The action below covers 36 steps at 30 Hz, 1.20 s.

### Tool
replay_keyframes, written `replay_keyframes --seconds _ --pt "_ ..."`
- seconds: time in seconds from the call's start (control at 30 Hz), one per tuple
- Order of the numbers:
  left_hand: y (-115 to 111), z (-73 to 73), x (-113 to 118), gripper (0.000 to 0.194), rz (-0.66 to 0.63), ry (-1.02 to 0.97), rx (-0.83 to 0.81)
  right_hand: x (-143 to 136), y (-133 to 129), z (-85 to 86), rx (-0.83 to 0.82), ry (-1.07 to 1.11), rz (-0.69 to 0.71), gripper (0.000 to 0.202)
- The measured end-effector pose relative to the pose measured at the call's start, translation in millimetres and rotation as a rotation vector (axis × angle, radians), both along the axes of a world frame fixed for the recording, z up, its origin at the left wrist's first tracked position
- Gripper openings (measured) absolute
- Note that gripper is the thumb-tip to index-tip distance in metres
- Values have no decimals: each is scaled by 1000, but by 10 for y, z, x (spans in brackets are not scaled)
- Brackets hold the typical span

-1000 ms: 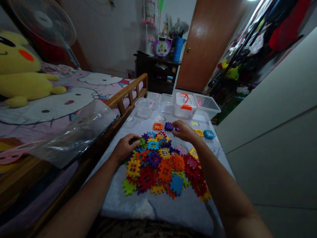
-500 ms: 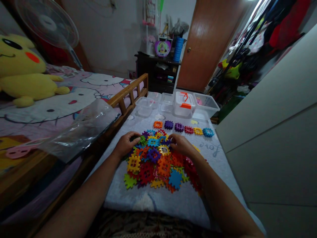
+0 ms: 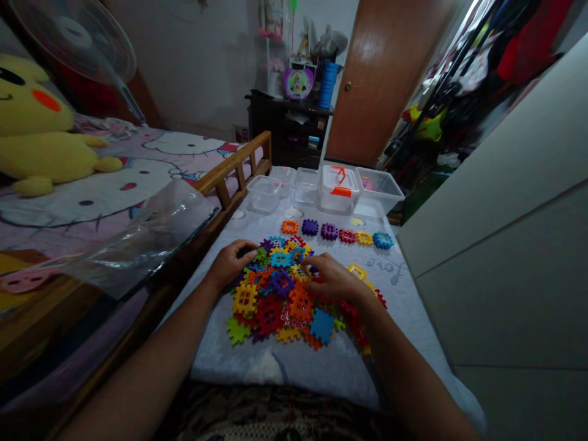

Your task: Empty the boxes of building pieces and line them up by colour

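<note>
A pile of colourful notched plastic building blocks lies on the cloth-covered table, with a purple window block [image 3: 282, 282], an orange block [image 3: 301, 304] and a flat blue block [image 3: 322, 326] near its top. My left hand [image 3: 232, 263] rests at the pile's left edge, fingers apart and curved beside a small green block [image 3: 261, 256]. Over the right side of the pile, my right hand [image 3: 333, 277] has its thumb and forefinger spread around a yellow window block [image 3: 301, 272]; its other fingers are partly hidden. Whether it touches that block I cannot tell.
Behind the pile runs a row of several blocks, from an orange one [image 3: 290, 227] to a light-blue one [image 3: 383, 240]. Clear plastic boxes [image 3: 264, 195] and a lidded box with an orange handle [image 3: 339, 190] stand farther back. A wooden bed rail [image 3: 234, 165] borders the left, a white cabinet [image 3: 505, 245] the right.
My right hand has shifted left and inward over the pile, its fingers now near the yellow window block. My left hand stays at the pile's left edge. The view has shifted slightly.
</note>
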<state>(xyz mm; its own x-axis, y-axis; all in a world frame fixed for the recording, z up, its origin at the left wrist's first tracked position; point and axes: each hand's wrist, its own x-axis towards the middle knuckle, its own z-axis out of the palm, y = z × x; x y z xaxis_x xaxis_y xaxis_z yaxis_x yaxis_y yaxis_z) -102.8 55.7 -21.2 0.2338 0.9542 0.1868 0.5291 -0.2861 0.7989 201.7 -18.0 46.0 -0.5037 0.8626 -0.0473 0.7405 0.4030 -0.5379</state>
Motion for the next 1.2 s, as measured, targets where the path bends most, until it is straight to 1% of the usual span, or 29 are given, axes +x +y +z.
replay_keyframes --seconds 0.1,0.27,0.37,0.47,0.53,0.63,0.73,0.8,0.87,0.93,1.0,1.03,1.13,1.2 --pt "-12 22 8 41 5 3 3 -94 4 9 14 -44 18 43" --pt "-13 42 14 41 10 14 -7 -96 43 -30 27 -115 17 43" --pt "-13 49 15 41 16 9 -7 -88 60 -57 45 -71 32 31" --pt "-19 61 21 41 20 -1 0 -44 73 -68 63 64 32 17" --pt "-22 68 25 41 21 0 2 47 83 -80 91 160 -21 18" --pt "-24 69 29 40 20 2 -1 290 127 -151 194 233 -163 19" --pt "-24 65 31 40 22 -2 -12 560 216 -307 303 172 -312 20" --pt "-25 63 33 41 20 -3 -16 678 281 -431 346 117 -382 23" --pt "-25 61 33 41 21 -5 -17 720 326 -534 372 75 -427 26" --pt "-23 58 32 41 24 -9 -23 703 337 -588 386 27 -465 28" --pt "-20 50 30 41 27 -14 -27 670 311 -585 360 -36 -478 27" --pt "-18 45 28 41 26 -16 -26 662 288 -563 322 -67 -459 26" --pt "-13 29 21 41 22 -18 -16 719 218 -447 195 -98 -374 22" --pt "-10 24 18 42 17 -12 -20 821 192 -361 182 -77 -393 25"
